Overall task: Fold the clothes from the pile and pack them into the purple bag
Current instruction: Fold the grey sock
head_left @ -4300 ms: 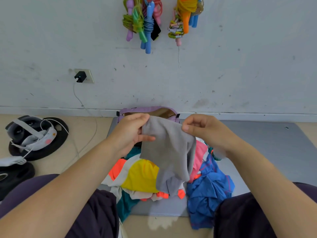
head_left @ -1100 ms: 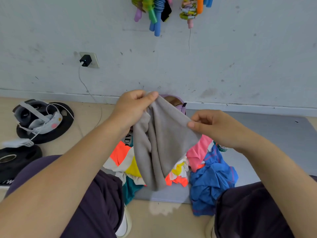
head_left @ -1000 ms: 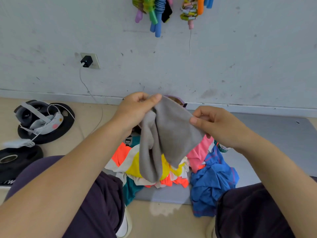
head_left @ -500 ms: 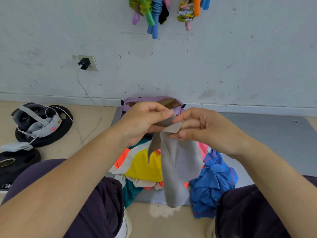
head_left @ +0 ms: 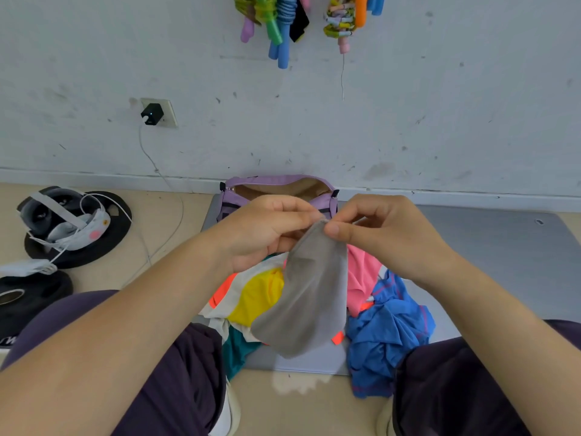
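step: folding grey garment [head_left: 309, 291] | my left hand [head_left: 267, 229] and right hand [head_left: 380, 231] both pinch its top edge, above the pile [head_left: 314, 306] | next, I judge: fold smaller, reach forward to open purple bag [head_left: 279, 190]

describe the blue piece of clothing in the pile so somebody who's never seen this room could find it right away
Start at the grey mat against the white wall, where the purple bag stands open. In front of the bag lies the pile of clothes; the blue garment is the crumpled one at its right end, beside the person's right knee. It is the pile's only bright blue piece, with thin pink seams.
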`<state>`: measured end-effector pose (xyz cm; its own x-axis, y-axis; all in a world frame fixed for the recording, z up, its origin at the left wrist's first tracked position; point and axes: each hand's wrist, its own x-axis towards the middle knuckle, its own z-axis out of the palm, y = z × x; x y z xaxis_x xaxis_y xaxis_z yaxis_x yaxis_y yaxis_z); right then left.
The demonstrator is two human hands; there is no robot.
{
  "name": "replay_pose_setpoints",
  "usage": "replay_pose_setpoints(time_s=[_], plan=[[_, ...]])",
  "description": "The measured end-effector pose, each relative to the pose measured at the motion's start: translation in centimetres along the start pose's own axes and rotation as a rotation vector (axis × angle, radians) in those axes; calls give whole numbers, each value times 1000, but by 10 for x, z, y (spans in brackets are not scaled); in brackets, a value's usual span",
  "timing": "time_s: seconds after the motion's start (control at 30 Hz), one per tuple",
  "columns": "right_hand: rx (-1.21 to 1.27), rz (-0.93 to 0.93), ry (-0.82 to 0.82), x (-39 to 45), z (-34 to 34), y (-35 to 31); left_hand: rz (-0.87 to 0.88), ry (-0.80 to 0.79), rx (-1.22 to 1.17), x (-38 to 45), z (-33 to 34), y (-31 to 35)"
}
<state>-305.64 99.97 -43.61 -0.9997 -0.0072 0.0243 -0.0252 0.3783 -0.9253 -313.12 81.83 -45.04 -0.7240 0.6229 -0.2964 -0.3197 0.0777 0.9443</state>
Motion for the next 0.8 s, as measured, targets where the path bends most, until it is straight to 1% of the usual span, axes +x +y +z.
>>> replay_pose_setpoints(time_s=[0.1, 0.23, 0.37, 0.57, 0.7, 0.8], plan=[[28, -5, -54, -2, 0, -2, 59, 82, -25, 1, -2, 3], [16, -45, -75, -3, 4, -3, 108, 75, -46, -1, -1, 4], [-37, -95, 60, -1, 6, -2, 99, 30, -18, -4, 2, 2], [-93, -172, 224, -3, 8, 0, 91, 25, -68, -5, 3, 3], [-60, -163, 254, -2, 8, 0, 94, -18, -118, -6, 5, 3], [-34, -145, 235, -1, 8, 1, 115, -26, -61, -7, 5, 2]])
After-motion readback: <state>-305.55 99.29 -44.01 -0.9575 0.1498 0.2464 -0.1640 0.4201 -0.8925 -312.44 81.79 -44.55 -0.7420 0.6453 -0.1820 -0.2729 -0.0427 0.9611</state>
